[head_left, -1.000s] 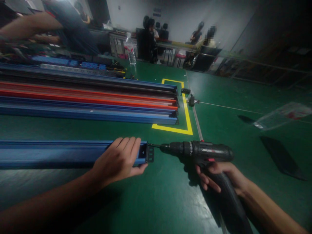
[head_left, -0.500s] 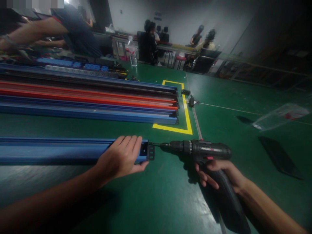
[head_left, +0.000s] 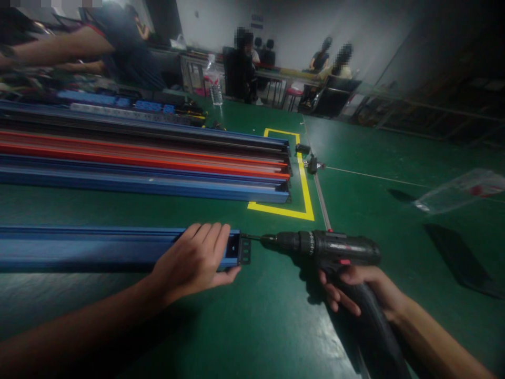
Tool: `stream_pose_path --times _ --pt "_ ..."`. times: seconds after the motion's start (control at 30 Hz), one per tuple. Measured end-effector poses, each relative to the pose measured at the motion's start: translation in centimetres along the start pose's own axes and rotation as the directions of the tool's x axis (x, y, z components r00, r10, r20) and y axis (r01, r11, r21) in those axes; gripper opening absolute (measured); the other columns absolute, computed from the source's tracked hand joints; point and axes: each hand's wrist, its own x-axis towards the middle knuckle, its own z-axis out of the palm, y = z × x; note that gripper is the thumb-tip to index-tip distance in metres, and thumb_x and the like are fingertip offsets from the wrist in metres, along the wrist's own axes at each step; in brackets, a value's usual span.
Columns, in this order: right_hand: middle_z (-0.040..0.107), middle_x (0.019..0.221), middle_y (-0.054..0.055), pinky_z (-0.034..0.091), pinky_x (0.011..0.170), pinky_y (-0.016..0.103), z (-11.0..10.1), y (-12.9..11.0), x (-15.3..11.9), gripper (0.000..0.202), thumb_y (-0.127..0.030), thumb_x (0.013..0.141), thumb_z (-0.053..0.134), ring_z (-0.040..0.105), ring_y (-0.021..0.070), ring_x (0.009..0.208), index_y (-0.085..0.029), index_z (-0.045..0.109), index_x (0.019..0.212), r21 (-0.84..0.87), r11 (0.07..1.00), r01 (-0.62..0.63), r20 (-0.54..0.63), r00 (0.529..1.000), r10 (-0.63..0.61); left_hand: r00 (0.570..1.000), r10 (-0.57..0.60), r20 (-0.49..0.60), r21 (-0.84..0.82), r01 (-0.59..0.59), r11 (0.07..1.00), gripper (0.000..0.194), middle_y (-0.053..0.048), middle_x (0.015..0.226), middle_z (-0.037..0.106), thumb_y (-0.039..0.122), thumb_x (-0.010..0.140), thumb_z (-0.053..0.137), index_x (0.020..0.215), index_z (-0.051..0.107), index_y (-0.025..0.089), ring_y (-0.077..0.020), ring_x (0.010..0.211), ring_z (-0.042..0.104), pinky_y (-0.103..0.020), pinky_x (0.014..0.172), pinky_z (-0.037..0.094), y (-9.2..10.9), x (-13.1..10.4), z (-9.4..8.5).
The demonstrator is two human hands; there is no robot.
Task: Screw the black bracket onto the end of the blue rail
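Note:
My left hand is closed over the right end of a long blue metal channel, thumb on the near side and fingers over the top. A black slotted end bracket sits at the channel's end. In my right hand is a black cordless drill, gripped by its handle and lying level, pointing left. Its long bit reaches the upper corner of the bracket; whether a screw is under the tip is too small to tell.
Blue, black and red channels lie parallel behind, their ends inside a yellow tape outline. Small black parts sit beside the tape. Water bottles stand on the green table, a dark flat object lies right. Co-workers sit or lean beyond.
The view has shifted slightly, so most things appear a little lower or further right. Both hands keep their grips, and the drill bit stays at the bracket's corner.

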Motion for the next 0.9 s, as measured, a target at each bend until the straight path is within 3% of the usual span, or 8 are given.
stream_pose_path --times 0.9 --pt "0.076 0.075 0.009 0.058 0.07 0.029 -0.04 -0.09 -0.05 0.032 -0.023 0.083 0.06 0.062 0.0086 0.046 -0.004 0.074 0.104 0.008 1.0 0.012 0.026 1.0 -0.012 1.0 -0.015 0.008 -0.033 0.015 0.999 0.06 -0.019 0.094 0.065 0.054 0.096 0.049 0.118 0.061 -0.001 -0.0312 0.085 0.061 -0.043 0.07 0.051 0.02 -0.05 -0.26"
